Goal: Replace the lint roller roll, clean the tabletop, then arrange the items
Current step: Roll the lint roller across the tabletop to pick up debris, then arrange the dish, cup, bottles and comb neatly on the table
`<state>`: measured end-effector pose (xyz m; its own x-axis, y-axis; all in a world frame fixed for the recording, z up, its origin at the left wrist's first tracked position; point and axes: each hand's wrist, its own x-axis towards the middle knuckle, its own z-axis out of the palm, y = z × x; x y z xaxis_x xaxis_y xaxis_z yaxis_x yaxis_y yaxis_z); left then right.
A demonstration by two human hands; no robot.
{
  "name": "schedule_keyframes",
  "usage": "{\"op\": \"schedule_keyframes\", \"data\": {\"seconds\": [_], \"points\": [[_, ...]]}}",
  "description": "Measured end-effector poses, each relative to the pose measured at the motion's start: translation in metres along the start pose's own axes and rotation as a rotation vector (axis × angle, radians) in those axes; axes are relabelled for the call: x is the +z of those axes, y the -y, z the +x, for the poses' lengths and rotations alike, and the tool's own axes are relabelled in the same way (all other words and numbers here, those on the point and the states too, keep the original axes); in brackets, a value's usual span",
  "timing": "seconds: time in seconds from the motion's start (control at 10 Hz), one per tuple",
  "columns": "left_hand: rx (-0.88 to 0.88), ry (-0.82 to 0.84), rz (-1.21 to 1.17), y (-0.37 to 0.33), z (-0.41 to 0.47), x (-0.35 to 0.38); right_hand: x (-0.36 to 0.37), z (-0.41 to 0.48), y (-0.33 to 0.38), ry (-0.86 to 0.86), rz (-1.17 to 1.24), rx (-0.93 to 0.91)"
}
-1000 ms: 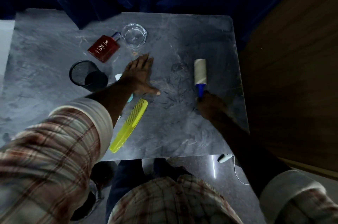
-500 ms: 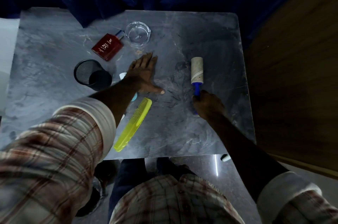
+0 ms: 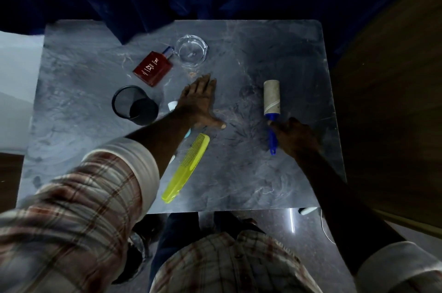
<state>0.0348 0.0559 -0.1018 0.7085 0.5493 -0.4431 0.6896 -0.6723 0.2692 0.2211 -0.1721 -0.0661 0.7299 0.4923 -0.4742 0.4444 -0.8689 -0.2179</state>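
Lint roller (image 3: 271, 106) lies flat on the grey marbled counter (image 3: 251, 173), toward its right side, its roll pointing away from me and its blue handle (image 3: 272, 139) pointing back. My right hand (image 3: 294, 137) rests over the handle, with one fingertip near the neck below the roll; the light is dim, so I cannot tell whether this grip has closed around the handle or merely rests on it. My left hand (image 3: 199, 104) is spread flat, palm down, on the counter near its middle, holding nothing.

The roll looks brown and papery, like a bare cardboard core, so I judge it light, fairly stiff, and easy to crush if squeezed hard. The plastic handle seems rigid, slim and light; the best place to hold is along its length, leaving the roll free.

To my left lie a yellow comb (image 3: 186, 168), a black mesh cup (image 3: 134, 104) tipped on its side, a red bottle (image 3: 153, 68) lying flat, and a clear glass dish (image 3: 191, 51), which looks fragile. A small white and pale blue object (image 3: 172, 105) is mostly hidden under my left wrist.
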Motion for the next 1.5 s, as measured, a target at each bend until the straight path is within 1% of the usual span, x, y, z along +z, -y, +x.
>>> {"op": "schedule_keyframes", "data": {"seconds": [0.1, 0.2, 0.3, 0.4, 0.5, 0.6, 0.7, 0.8, 0.9, 1.0, 1.1, 1.2, 1.3, 1.4, 1.5], "points": [[-0.002, -0.002, -0.006, 0.002, 0.002, 0.001, -0.006, 0.001, -0.002, 0.057, -0.012, -0.007], [-0.003, -0.003, -0.007, 0.004, 0.003, 0.002, -0.008, 0.008, -0.004, 0.072, 0.027, 0.004], [-0.004, 0.002, 0.002, 0.004, 0.004, 0.005, -0.013, 0.012, 0.003, 0.072, 0.064, 0.030], [-0.009, 0.007, -0.014, 0.003, 0.006, 0.002, -0.016, 0.017, 0.007, 0.060, 0.074, 0.009], [-0.027, -0.029, -0.121, 0.001, 0.007, 0.001, -0.021, 0.024, 0.012, 0.019, 0.080, 0.009], [-0.158, -0.260, -0.441, -0.005, 0.007, -0.001, -0.033, 0.028, 0.041, -0.096, 0.010, -0.070], [-0.250, -0.465, -0.807, -0.005, 0.013, -0.005, -0.039, 0.040, 0.085, -0.204, 0.001, -0.230], [-0.421, -0.443, -1.014, 0.007, 0.016, -0.031, -0.035, 0.067, 0.147, -0.117, 0.162, -0.297], [-0.546, -0.455, -1.212, 0.013, 0.017, -0.046, -0.028, 0.091, 0.208, -0.137, 0.226, -0.353], [-0.607, -0.439, -1.563, 0.024, 0.024, -0.062, -0.016, 0.114, 0.253, -0.141, 0.167, -0.419], [-0.647, -0.486, -1.690, 0.025, 0.034, -0.068, -0.002, 0.131, 0.276, -0.142, 0.068, -0.463], [-0.639, -0.457, -1.748, 0.025, 0.037, -0.066, 0.011, 0.144, 0.279, -0.124, 0.013, -0.489], [-0.639, -0.422, -1.772, 0.027, 0.039, -0.062, 0.018, 0.150, 0.270, -0.121, -0.007, -0.455], [-0.575, -0.374, -1.750, 0.027, 0.031, -0.057, 0.024, 0.145, 0.253, -0.122, 0.079, -0.411], [-0.510, -0.375, -1.656, 0.014, 0.016, -0.049, 0.026, 0.128, 0.231, -0.115, 0.164, -0.360]]}}
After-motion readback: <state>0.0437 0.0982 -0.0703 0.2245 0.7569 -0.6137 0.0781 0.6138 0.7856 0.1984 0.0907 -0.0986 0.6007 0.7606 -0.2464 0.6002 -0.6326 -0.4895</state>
